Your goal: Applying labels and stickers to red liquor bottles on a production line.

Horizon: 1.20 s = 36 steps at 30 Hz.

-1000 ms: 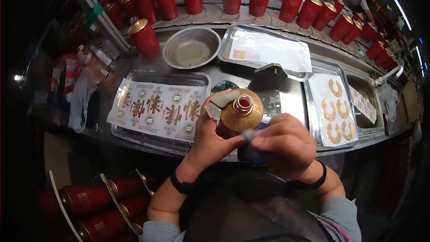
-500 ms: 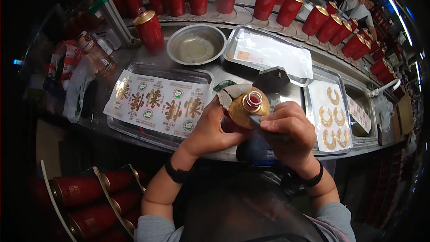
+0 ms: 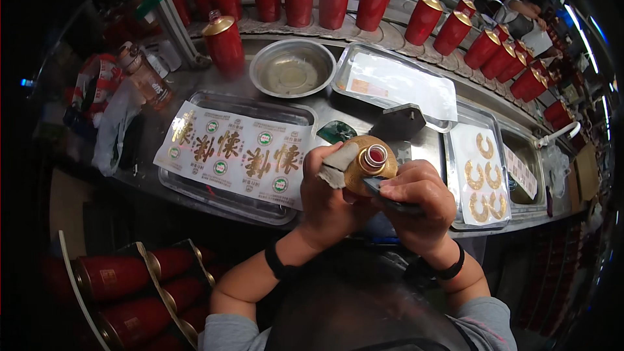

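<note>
A red bottle with a gold shoulder [image 3: 365,168] and open neck is tilted toward me above the table's front edge. My left hand [image 3: 328,205] is closed around its body, most of which the hands hide. A pale grey cloth-like piece [image 3: 337,166] lies between the left fingers and the gold shoulder. My right hand [image 3: 424,205] grips a dark, flat scraper-like tool [image 3: 398,205], its end at the shoulder's near right side. Ahead of the hands stands a dark angular plate [image 3: 400,122].
Left, a tray [image 3: 227,203] bears a sheet of gold characters [image 3: 250,146]. Horseshoe-shaped gold decals [image 3: 476,174] lie on a sheet at right. A metal bowl [image 3: 292,68] and another tray [image 3: 396,71] stand behind, before the line of red bottles [image 3: 335,1]. A sink [image 3: 520,149] is far right.
My left hand has drawn more upright around the bottle, its fingers higher by the cloth-like piece. The tool still meets the gold shoulder. Red bottles on the line have shifted left.
</note>
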Motion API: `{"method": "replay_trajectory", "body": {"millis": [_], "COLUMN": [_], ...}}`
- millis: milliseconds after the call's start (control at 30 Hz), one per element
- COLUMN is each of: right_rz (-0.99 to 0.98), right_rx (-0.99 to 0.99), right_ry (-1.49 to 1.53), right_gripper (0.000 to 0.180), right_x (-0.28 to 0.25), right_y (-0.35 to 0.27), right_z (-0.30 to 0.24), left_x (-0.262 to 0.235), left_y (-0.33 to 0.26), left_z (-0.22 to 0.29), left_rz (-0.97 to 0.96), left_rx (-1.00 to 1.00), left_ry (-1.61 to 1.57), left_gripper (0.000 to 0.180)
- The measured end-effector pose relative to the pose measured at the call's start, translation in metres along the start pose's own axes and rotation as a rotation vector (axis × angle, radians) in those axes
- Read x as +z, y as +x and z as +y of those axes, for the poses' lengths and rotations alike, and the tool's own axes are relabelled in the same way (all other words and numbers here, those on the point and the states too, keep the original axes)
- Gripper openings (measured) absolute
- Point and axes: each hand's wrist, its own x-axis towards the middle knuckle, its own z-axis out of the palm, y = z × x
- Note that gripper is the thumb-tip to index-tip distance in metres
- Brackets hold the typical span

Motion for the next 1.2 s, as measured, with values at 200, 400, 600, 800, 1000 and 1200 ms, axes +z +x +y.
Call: {"method": "replay_trajectory", "body": {"millis": [200,400,600,800,1000,1200], "right_rz": [-0.012,-0.024,0.018,0.009,0.027,0.096], "right_rx": [0.014,0.034,0.077,0.072,0.09,-0.065], "right_ry": [0.024,0.043,0.011,0.026,0.012,-0.12], "right_gripper": [0.028,0.029,0.03,0.03,0.029,0.022], "right_x": [0.002,0.0,0.005,0.003,0.008,0.023], "right_y": [0.001,0.0,-0.002,-0.003,-0.004,-0.007], "right_z": [0.0,0.004,-0.004,-0.005,-0.003,-0.008], "left_x": [0.008,-0.004,0.012,-0.002,0.006,0.005], "left_y": [0.003,0.011,-0.006,0.008,0.0,0.002], "left_z": [-0.01,-0.002,-0.001,-0.012,-0.009,-0.012], "left_rz": [-0.024,-0.022,0.072,-0.26,0.115,-0.054], "left_rx": [0.014,-0.136,0.001,-0.161,-0.02,-0.047], "left_ry": [-0.101,-0.301,0.01,-0.419,-0.023,-0.149], "left_gripper": [0.075,0.072,0.077,0.085,0.071,0.071]}}
